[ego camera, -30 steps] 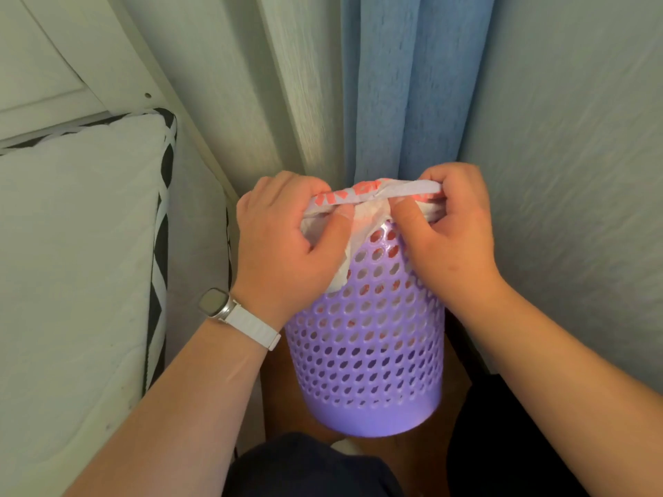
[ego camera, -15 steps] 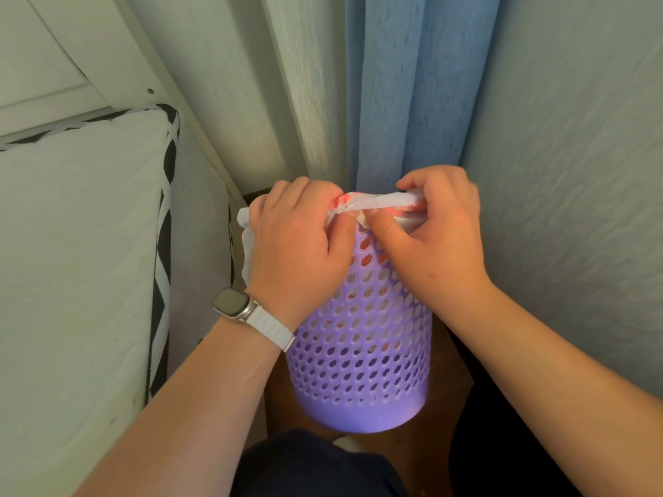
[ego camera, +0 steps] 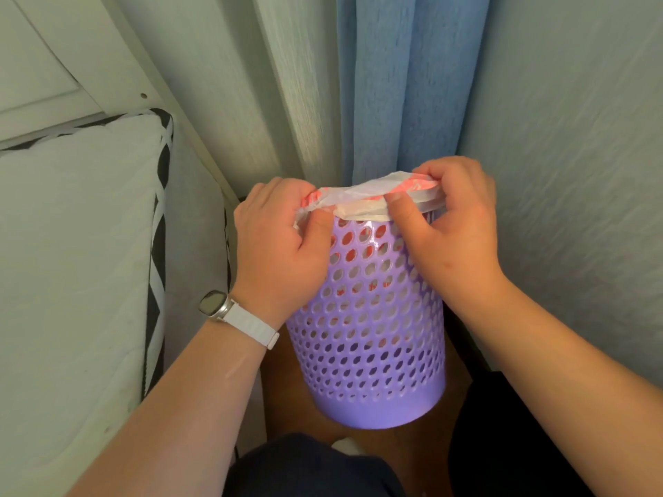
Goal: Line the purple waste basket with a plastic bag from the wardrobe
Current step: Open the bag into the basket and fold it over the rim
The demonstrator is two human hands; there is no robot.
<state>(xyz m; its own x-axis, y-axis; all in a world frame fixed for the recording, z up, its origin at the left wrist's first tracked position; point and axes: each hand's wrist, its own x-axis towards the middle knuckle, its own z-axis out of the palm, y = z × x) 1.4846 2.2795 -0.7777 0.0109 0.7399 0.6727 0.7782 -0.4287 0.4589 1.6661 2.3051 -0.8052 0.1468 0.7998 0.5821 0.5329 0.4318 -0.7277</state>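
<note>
A purple waste basket (ego camera: 373,338) with round holes stands on a brown wooden floor, tilted slightly away from me. A white plastic bag (ego camera: 362,200) with red print sits inside it, its edge folded over the near rim; bag shows through the holes. My left hand (ego camera: 276,252), with a white watch on the wrist, pinches the bag at the rim's left side. My right hand (ego camera: 452,224) pinches the bag at the rim's right side, thumb pressing the fold down. The basket's opening is hidden behind the bag and my fingers.
A white mattress (ego camera: 71,263) with black-and-white zigzag edging lies close on the left. A blue curtain (ego camera: 405,84) hangs behind the basket, and a pale textured wall (ego camera: 574,174) closes in on the right. My dark-clothed knees (ego camera: 308,468) are below.
My hands have spread apart along the rim, left hand going left and right hand going right, stretching the bag's edge across the near rim. The loose flap hanging over the front is now drawn up.
</note>
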